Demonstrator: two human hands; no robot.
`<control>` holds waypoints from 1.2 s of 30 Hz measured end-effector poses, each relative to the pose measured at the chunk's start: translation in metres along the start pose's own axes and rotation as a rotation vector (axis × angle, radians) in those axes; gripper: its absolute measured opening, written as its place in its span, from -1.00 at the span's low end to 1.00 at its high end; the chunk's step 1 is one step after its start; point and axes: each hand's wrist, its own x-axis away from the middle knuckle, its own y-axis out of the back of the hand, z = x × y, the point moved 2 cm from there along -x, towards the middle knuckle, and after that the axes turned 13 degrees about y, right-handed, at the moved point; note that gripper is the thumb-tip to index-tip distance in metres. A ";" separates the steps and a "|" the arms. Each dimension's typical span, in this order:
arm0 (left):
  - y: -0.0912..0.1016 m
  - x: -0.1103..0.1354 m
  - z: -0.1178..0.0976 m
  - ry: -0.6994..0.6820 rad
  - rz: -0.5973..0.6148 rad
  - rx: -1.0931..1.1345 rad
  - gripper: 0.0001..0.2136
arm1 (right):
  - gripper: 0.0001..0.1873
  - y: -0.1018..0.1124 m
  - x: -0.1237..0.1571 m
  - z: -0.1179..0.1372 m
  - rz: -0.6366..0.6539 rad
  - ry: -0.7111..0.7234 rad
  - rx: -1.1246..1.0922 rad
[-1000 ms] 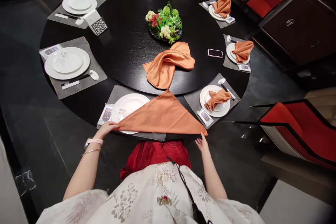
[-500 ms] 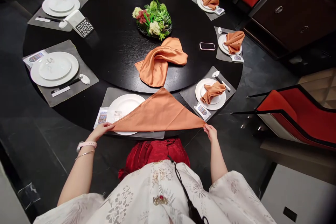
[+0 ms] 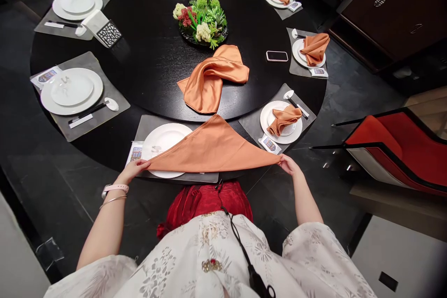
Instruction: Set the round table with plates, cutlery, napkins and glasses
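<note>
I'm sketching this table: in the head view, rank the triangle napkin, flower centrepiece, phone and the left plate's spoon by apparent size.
1. triangle napkin, though it lies nearest the camera.
2. flower centrepiece.
3. phone and spoon: they look alike, so unranked.

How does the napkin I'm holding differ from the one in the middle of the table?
The held napkin is a flat, smooth triangle; the middle napkin is crumpled and twisted. The held napkin has corners in the left hand and right hand; the middle napkin lies untouched. Both are orange.
</note>
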 end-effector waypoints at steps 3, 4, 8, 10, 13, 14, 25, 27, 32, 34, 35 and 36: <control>-0.002 -0.009 0.010 0.014 0.060 0.079 -0.49 | -0.87 -0.003 -0.011 -0.002 0.016 0.002 0.062; -0.003 -0.011 0.013 0.021 0.062 0.092 -0.49 | -0.85 -0.003 -0.013 -0.003 0.024 0.000 0.080; -0.006 -0.012 0.016 0.028 0.061 0.124 -0.53 | -0.87 0.000 -0.017 0.001 0.059 -0.009 0.134; -0.006 -0.012 0.016 0.022 0.060 0.130 -0.53 | -0.73 0.001 -0.015 0.005 0.122 -0.062 0.186; -0.006 -0.014 0.018 0.030 0.044 0.119 -0.50 | -0.65 0.002 -0.011 0.008 0.229 -0.229 0.350; -0.006 -0.015 0.019 0.034 0.038 0.118 -0.49 | -0.66 0.003 -0.008 0.007 0.237 -0.294 0.409; -0.011 -0.013 0.015 0.074 0.024 0.190 -0.49 | -0.75 0.006 0.014 -0.056 -0.087 -0.314 -0.078; -0.011 -0.012 0.015 0.077 0.025 0.197 -0.49 | -0.76 0.005 0.015 -0.060 -0.158 -0.292 -0.101; -0.011 -0.015 0.019 0.078 0.040 0.201 -0.50 | -0.83 0.004 0.031 -0.052 -0.110 -0.244 -0.239; -0.010 -0.016 0.020 0.075 0.046 0.201 -0.50 | -0.82 0.007 0.037 -0.045 -0.017 -0.276 -0.233; -0.010 -0.016 0.020 0.073 0.049 0.199 -0.49 | -0.81 0.010 0.038 -0.042 0.026 -0.293 -0.212; -0.010 -0.016 0.019 0.070 0.052 0.196 -0.49 | -0.80 0.012 0.037 -0.037 0.065 -0.310 -0.185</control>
